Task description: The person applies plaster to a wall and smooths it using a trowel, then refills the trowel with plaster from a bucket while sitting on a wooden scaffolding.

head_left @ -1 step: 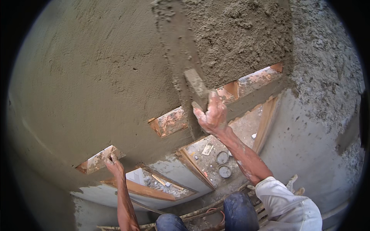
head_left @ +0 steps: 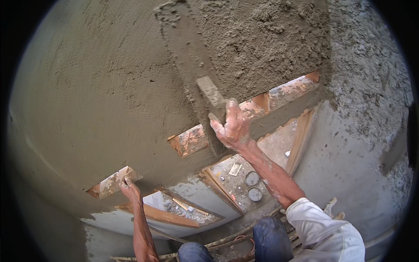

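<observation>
My right hand [head_left: 235,127] is closed round the lower end of the handle of a long plastering float [head_left: 185,48]. The float stands tilted against the wall, its top leaning left and coated with wet mortar. It lies between smoother plaster [head_left: 100,83] on the left and rough, lumpy mortar [head_left: 270,39] on the right. Lower left, my left hand [head_left: 130,187] has its fingers curled over the edge of a small wall opening [head_left: 109,184]. The float's lower end reaches just beside the middle opening [head_left: 192,140].
Another slot [head_left: 292,89] opens at the right. Below are wooden frames [head_left: 301,144], and through them two round containers [head_left: 254,194] show on the ground. Poles [head_left: 218,244] cross beneath my knees. A grey side wall [head_left: 349,144] bounds the right.
My right hand has moved the float a short way left across the wall, uncovering more of the rough mortar. My left hand stays at the opening's edge.
</observation>
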Available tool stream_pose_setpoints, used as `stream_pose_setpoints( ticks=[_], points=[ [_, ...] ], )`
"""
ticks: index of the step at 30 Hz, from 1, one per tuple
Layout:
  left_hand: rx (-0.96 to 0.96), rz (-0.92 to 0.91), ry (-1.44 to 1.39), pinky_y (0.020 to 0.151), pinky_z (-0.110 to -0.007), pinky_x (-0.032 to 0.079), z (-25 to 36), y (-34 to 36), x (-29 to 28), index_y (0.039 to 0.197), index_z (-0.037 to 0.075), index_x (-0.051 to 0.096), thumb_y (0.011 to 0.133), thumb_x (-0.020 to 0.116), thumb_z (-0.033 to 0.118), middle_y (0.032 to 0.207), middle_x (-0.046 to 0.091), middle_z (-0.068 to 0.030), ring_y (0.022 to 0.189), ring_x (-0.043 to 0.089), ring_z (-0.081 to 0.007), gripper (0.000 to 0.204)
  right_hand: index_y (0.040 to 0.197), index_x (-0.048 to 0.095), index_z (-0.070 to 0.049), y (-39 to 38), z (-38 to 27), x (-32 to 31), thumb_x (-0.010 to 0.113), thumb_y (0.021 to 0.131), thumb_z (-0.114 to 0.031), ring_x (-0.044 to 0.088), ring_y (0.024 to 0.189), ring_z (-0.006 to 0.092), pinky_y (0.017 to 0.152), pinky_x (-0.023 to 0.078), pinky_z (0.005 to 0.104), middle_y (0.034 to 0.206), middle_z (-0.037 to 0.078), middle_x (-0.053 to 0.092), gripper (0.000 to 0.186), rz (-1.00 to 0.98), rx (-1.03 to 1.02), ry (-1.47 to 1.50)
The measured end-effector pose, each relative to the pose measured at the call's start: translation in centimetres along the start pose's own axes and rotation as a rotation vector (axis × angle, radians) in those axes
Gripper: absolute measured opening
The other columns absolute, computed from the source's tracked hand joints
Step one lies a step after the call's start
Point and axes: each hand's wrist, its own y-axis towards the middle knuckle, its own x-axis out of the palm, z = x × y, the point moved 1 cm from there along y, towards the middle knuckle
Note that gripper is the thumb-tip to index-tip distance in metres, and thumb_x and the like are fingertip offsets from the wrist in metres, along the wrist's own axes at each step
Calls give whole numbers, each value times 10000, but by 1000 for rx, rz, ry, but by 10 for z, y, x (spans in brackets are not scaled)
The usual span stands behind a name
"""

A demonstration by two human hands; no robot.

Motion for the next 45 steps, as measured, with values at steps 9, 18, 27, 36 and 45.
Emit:
stream_pose_setpoints(
  ticks=[9, 18, 27, 36, 45],
  points=[
    [-286, 47, -482, 929, -394, 484, 1, 28, 55, 1105, -60, 664, 1020, 516, 294, 1045, 678, -127, 969, 610, -257, 393, 1245, 536, 86, -4, -39, 89, 799, 794, -167, 652, 955, 475, 776, 572, 525, 1110, 319, 605, 581, 89, 8, -87],
    [-252, -18, -769, 940, -399, 472, -63, 46, 98, 1020, 6, 655, 972, 492, 274, 1067, 634, -86, 988, 586, -242, 316, 1197, 490, 109, 159, 9, 40, 706, 962, -293, 693, 807, 444, 688, 581, 512, 977, 311, 638, 514, 210, 141, -302],
    [-391, -9, -106, 838, -520, 531, -93, 40, 128, 1183, -134, 559, 1057, 406, 128, 1191, 624, -294, 1031, 643, -431, 328, 1311, 447, 159, 315, 54, -40, 603, 1027, -417, 722, 749, 365, 610, 579, 455, 902, 241, 705, 661, 278, 397, -363],
    [-526, 79, -363, 880, -537, 513, -47, 39, 121, 1156, -127, 530, 1098, 271, 280, 1168, 606, -296, 970, 583, -425, 486, 1187, 497, 126, -22, 8, 96, 765, 923, -237, 659, 756, 451, 651, 550, 509, 887, 268, 599, 523, 272, 112, -428],
    [-557, 145, 15, 813, -477, 578, -49, 39, 121, 1189, -48, 598, 1074, 424, 210, 1109, 695, -241, 968, 680, -379, 332, 1097, 458, 100, 200, 110, -40, 694, 983, -360, 690, 728, 509, 666, 557, 565, 805, 319, 647, 529, 223, 324, -339]
  ],
)
